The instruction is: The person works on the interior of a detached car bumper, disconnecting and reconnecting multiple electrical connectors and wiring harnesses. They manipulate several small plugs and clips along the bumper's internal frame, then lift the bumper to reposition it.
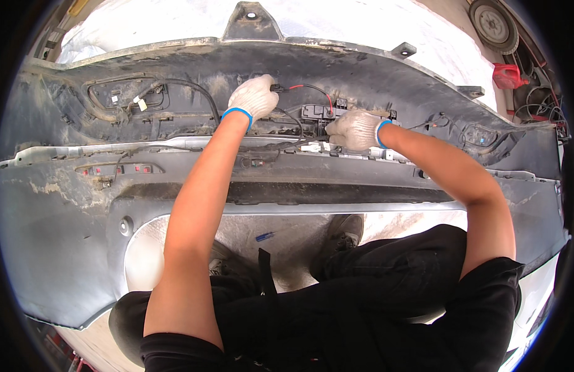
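A large dark grey car bumper (57, 211), dusty on its inner side, lies across in front of me. My left hand (253, 99), in a white knit glove with a blue cuff, is closed on a small black connector (276, 88). From that connector a red and black wire (315, 88) curves to a black rectangular module (315, 112) fixed inside the bumper. My right hand (356, 130), gloved alike, is closed at the module's lower right side. Its fingertips hide whatever they may hold. Black cables (293, 118) run between the two hands.
A corrugated wiring harness (194, 87) crosses the bumper's left part, near a lamp recess (129, 96). On the floor below lies a small blue tool (265, 236) between my shoes. A red jug (508, 76) and a wheel (492, 25) are at the far right.
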Available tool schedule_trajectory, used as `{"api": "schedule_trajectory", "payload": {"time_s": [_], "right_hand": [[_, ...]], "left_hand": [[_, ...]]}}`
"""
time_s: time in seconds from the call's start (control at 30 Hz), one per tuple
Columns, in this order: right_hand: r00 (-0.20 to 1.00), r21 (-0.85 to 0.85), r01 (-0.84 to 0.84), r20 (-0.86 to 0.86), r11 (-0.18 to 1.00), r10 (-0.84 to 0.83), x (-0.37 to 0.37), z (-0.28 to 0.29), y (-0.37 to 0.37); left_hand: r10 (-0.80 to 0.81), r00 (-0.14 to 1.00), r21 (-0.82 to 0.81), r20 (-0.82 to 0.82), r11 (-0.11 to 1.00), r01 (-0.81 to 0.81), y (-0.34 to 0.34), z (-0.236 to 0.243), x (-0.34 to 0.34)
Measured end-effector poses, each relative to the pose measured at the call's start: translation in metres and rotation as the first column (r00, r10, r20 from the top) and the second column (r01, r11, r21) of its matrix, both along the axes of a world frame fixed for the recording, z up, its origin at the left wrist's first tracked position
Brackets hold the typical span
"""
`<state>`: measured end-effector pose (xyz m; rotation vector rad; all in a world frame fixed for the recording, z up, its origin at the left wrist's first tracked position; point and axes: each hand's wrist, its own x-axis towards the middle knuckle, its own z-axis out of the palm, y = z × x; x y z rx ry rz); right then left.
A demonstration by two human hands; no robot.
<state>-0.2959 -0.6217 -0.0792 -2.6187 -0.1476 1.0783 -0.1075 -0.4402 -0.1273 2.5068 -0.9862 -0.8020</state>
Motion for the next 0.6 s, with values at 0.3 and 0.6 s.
{"api": "schedule_trajectory", "payload": {"time_s": [0.3, 0.6], "right_hand": [[0.994, 0.096, 0.096, -0.064, 0.991, -0.091, -0.003, -0.020, -0.007], [0.999, -0.028, 0.000, -0.033, 1.000, 0.000, -0.003, -0.017, 0.000]], "left_hand": [[0.006, 0.999, 0.030, -0.036, 1.000, -0.005, -0.002, 0.003, -0.007], [-0.282, 0.857, -0.121, 0.432, 0.923, 0.365, -0.021, 0.024, -0.049]]}}
